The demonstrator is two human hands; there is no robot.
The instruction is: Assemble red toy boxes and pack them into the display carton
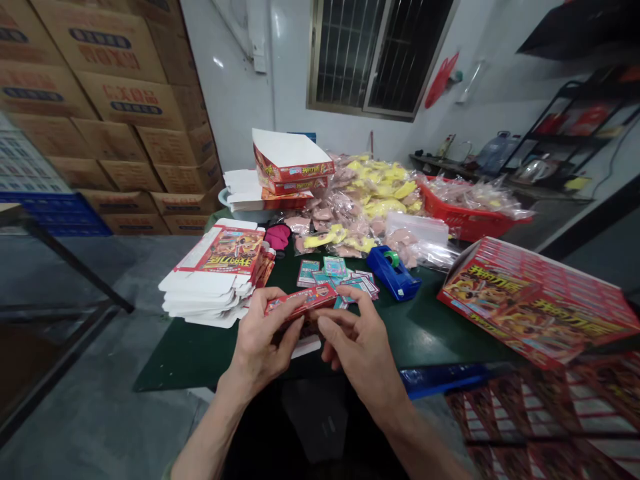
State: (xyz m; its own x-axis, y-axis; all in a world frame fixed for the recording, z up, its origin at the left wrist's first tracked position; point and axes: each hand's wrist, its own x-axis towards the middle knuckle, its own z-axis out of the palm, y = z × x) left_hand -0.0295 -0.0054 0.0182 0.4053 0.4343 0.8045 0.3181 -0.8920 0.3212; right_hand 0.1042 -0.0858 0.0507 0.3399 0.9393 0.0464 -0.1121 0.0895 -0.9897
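Bare counter (425, 340) gives passage between the tape dispenser (399, 279) and display box (530, 300); beyond the dispenser, bags (385, 190) obstruct; left of it, cards (335, 267) and the held carton (313, 298).

Packing workshop with stacked cartons (120, 100)

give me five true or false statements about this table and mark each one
1. The left hand holds a small red box. True.
2. A blue tape dispenser stands right of the loose cards. True.
3. The right hand rests on the blue tape dispenser. False: it is at the right end of the small red box.
4. The red basket holds only loose cards. False: it holds clear plastic bags.
5. A stack of flat cartons lies left of the loose cards. True.
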